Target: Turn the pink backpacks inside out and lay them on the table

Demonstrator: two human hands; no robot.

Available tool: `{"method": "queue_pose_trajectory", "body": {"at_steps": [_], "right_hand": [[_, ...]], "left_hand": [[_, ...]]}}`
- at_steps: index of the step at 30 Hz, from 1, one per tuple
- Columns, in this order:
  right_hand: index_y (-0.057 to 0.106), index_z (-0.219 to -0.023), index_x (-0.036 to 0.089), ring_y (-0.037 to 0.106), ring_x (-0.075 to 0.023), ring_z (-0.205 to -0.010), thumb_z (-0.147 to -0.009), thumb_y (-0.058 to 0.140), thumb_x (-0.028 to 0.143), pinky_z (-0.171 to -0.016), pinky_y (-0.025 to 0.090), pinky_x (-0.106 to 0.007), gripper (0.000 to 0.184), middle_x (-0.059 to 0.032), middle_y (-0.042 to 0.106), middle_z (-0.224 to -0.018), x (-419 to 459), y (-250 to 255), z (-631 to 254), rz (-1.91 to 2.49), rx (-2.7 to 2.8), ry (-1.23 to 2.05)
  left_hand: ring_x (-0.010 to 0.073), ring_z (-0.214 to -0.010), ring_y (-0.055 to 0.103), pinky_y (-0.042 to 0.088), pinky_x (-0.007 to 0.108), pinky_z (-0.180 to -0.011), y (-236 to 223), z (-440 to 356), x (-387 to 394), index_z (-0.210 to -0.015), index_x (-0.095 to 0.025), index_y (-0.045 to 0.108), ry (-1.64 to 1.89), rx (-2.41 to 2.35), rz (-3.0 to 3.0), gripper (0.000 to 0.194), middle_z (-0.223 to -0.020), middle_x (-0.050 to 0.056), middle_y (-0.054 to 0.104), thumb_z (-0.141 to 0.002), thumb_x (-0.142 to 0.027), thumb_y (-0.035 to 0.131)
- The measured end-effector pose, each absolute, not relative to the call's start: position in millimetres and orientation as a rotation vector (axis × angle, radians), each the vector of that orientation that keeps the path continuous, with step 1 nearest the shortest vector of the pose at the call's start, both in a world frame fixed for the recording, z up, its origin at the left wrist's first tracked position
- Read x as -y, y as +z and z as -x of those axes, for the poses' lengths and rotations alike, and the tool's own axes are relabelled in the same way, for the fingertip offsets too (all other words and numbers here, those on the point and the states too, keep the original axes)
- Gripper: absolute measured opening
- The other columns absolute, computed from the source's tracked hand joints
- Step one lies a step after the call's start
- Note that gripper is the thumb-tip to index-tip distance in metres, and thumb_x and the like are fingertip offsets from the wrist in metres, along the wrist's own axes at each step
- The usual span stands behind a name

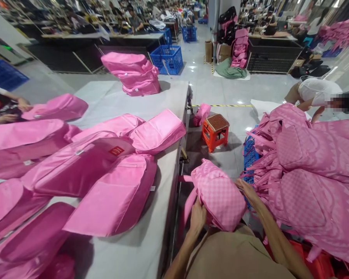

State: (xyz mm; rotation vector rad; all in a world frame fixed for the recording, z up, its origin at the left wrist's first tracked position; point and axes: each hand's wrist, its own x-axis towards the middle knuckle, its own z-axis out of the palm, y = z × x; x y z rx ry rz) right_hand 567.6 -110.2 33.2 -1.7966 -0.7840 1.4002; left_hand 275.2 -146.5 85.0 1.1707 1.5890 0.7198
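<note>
A pink checked backpack point(219, 195) is in front of my body, beside the table's right edge, with straps trailing off its left side. My left hand point(198, 213) is closed on its lower left side, the fingertips partly hidden by the fabric. At its right side my right hand point(247, 190) touches the bag with the fingers partly out of sight behind it. Close by on the right lies a heap of similar pink patterned backpacks point(305, 190), their straps hanging toward me.
Plain pink bags point(110, 197) cover much of the white table point(133, 252) on my left. An orange stool point(215, 131) stands on the floor ahead. A co-worker point(317, 93) bends at the right; another person's hands point(23, 104) hold a bag at the far left. Blue crates point(167, 60) stand beyond.
</note>
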Motion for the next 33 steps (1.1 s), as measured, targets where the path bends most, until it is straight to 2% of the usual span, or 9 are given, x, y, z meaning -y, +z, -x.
{"method": "queue_pose_trajectory", "body": {"at_steps": [2, 4, 7, 10, 16, 20, 24, 28, 33], "right_hand": [[0.075, -0.146, 0.022, 0.069, -0.0298, -0.146, -0.105, 0.056, 0.078, -0.125, 0.054, -0.048, 0.072, -0.0172, 0.074, -0.154, 103, 47, -555, 1.649, 0.959, 1.462], [0.071, -0.152, 0.023, 0.062, -0.031, -0.154, -0.093, 0.072, 0.08, -0.132, 0.047, -0.047, 0.082, -0.0157, 0.067, -0.165, 98, 62, -535, 1.515, 1.216, 1.43], [0.063, -0.158, 0.022, 0.069, -0.0334, -0.142, -0.086, 0.085, 0.072, -0.125, 0.052, -0.049, 0.091, -0.0154, 0.073, -0.156, 95, 78, -502, 1.591, 1.385, 1.306], [0.062, -0.157, 0.024, 0.077, -0.0341, -0.126, -0.089, 0.084, 0.07, -0.111, 0.059, -0.047, 0.084, -0.0128, 0.081, -0.14, 96, 78, -486, 1.824, 1.304, 1.21], [0.072, -0.144, 0.026, 0.079, -0.0337, -0.123, -0.095, 0.076, 0.07, -0.101, 0.058, -0.04, 0.066, -0.0111, 0.085, -0.132, 107, 53, -495, 1.923, 1.393, 1.161], [0.078, -0.12, 0.023, 0.083, -0.0363, -0.109, -0.101, 0.063, 0.081, -0.092, 0.056, -0.038, 0.062, -0.0151, 0.087, -0.111, 116, 41, -491, 2.109, 1.51, 0.923], [0.078, -0.098, 0.024, 0.084, -0.0423, -0.101, -0.107, 0.044, 0.085, -0.09, 0.057, -0.044, 0.071, -0.0188, 0.086, -0.096, 116, 36, -483, 2.143, 1.518, 0.712], [0.073, -0.078, 0.029, 0.084, -0.0413, -0.095, -0.104, 0.05, 0.083, -0.088, 0.058, -0.047, 0.064, -0.0149, 0.084, -0.084, 115, 43, -480, 2.108, 1.439, 0.675], [0.065, -0.063, 0.028, 0.082, -0.0335, -0.084, -0.101, 0.055, 0.084, -0.084, 0.057, -0.042, 0.068, -0.0106, 0.076, -0.069, 106, 97, -474, 1.993, 1.405, 0.612]], "left_hand": [[0.0423, -0.114, 0.078, 0.053, 0.041, -0.1, 66, -274, 153, -0.14, -0.012, 0.074, 0.638, -1.594, -1.182, 0.058, -0.123, 0.025, 0.084, -0.086, -0.029, 0.058], [0.0426, -0.112, 0.08, 0.053, 0.041, -0.098, 59, -270, 149, -0.148, -0.01, 0.07, 0.602, -1.627, -1.196, 0.064, -0.117, 0.024, 0.085, -0.088, -0.025, 0.056], [0.0425, -0.112, 0.081, 0.053, 0.04, -0.096, 67, -263, 136, -0.152, -0.009, 0.068, 0.635, -1.669, -1.223, 0.063, -0.114, 0.025, 0.086, -0.092, -0.023, 0.054], [0.0427, -0.117, 0.08, 0.054, 0.039, -0.099, 77, -259, 127, -0.158, -0.009, 0.064, 0.622, -1.683, -1.252, 0.067, -0.115, 0.024, 0.087, -0.093, -0.021, 0.054], [0.0412, -0.108, 0.083, 0.055, 0.039, -0.096, 76, -258, 125, -0.173, -0.008, 0.047, 0.448, -1.717, -1.275, 0.077, -0.109, 0.02, 0.088, -0.098, -0.024, 0.054], [0.0427, -0.108, 0.083, 0.057, 0.043, -0.093, 81, -250, 121, -0.175, -0.005, 0.04, 0.267, -1.815, -1.439, 0.072, -0.114, 0.027, 0.086, -0.105, -0.023, 0.041], [0.0417, -0.097, 0.084, 0.059, 0.043, -0.083, 88, -237, 125, -0.177, -0.01, 0.038, 0.261, -1.842, -1.471, 0.071, -0.108, 0.024, 0.086, -0.111, -0.036, 0.036], [0.0449, -0.096, 0.082, 0.059, 0.046, -0.082, 97, -228, 129, -0.177, -0.01, 0.041, 0.243, -1.871, -1.493, 0.077, -0.1, 0.023, 0.086, -0.112, -0.049, 0.032], [0.046, -0.111, 0.081, 0.062, 0.05, -0.092, 134, -227, 114, -0.156, -0.008, 0.065, 0.398, -1.841, -1.574, 0.072, -0.118, 0.027, 0.084, -0.108, -0.053, 0.034]]}}
